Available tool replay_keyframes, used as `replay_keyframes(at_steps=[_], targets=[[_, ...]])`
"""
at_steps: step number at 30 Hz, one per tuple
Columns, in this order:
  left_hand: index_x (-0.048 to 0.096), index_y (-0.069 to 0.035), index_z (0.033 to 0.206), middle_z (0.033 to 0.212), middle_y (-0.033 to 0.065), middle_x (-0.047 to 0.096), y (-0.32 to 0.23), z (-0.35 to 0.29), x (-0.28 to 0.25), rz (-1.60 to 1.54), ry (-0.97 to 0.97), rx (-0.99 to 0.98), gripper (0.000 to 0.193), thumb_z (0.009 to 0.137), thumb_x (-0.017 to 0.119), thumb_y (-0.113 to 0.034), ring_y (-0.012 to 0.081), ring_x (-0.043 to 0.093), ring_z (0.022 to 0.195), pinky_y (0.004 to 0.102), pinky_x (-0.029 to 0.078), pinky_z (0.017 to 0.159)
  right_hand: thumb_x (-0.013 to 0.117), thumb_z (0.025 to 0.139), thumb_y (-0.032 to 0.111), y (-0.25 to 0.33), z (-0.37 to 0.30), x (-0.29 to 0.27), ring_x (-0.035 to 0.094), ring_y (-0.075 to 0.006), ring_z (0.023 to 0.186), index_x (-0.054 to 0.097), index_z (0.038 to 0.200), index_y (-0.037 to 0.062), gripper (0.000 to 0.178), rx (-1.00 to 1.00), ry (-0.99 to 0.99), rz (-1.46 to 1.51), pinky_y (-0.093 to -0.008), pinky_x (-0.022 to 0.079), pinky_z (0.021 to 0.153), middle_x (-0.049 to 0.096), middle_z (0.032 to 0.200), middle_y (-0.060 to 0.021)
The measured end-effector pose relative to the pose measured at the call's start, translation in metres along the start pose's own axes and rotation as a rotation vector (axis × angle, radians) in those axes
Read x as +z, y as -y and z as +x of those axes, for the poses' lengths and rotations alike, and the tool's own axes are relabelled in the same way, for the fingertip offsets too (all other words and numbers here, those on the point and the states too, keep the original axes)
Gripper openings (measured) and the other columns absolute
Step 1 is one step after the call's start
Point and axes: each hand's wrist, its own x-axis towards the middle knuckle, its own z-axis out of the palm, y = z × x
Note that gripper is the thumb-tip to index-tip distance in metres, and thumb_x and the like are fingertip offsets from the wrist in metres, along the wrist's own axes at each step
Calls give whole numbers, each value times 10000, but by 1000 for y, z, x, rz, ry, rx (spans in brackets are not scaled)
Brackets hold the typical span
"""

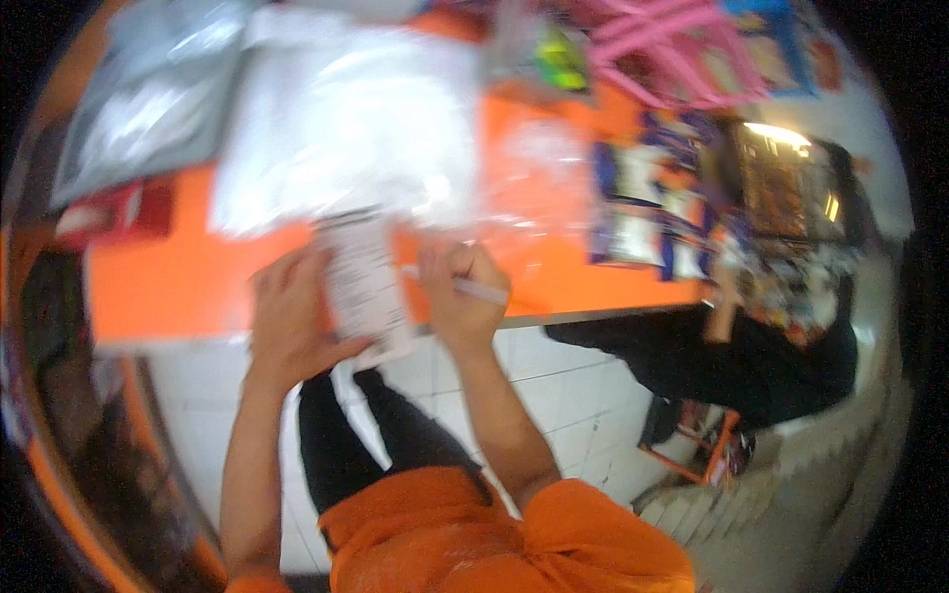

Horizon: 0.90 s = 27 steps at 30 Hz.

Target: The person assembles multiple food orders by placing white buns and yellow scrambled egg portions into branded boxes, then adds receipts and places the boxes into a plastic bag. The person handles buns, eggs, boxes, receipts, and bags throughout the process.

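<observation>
A long white paper slip (364, 277) with dark print lies at the front edge of the orange table, its lower end reaching past the edge. My left hand (289, 311) holds the slip along its left side, with the thumb across its lower part. To the right of the slip, my right hand (467, 295) is closed round a pale pen (481, 291), whose tip end points toward the paper. Just beyond the slip lies a large, shiny white plastic bag (346, 124). Motion blur softens the fingers and the print.
Grey plastic packages (148, 109) and a red box (117, 212) lie at the left of the orange table (554, 282). Clear plastic (539, 183) and several purple-and-white packets (643, 203) are on the right. Pink baskets (682, 49) stand behind. A person in black (732, 356) is at the right.
</observation>
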Motion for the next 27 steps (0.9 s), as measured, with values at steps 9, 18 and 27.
replay_keyframes(at_steps=[9,18,27], targets=[[285,-16,1583,1432,196,517,-4,-1,5,35,-75,-1,1334,491,964,-371,394,422,1334,505,319,1131,453,802,57,-19,60,-285,390,-92,491,477,1492,-39,697,799,-177,-335,-270,295,459,435,605,27],[207,-28,1616,1478,109,525,-1,-3,8,43,-72,9,1334,561,948,-370,357,387,1352,485,273,1161,473,825,72,-82,38,-332,541,-188,606,405,1566,64,743,897,-190,-368,-350,441,584,520,690,-44],[247,-12,1602,1473,124,521,3,-4,9,82,-106,49,1293,584,929,-425,367,398,1332,505,283,1139,534,858,128,-98,56,-343,586,-430,1164,726,1228,98,419,590,-76,-1013,-507,462,1030,560,1266,-251]])
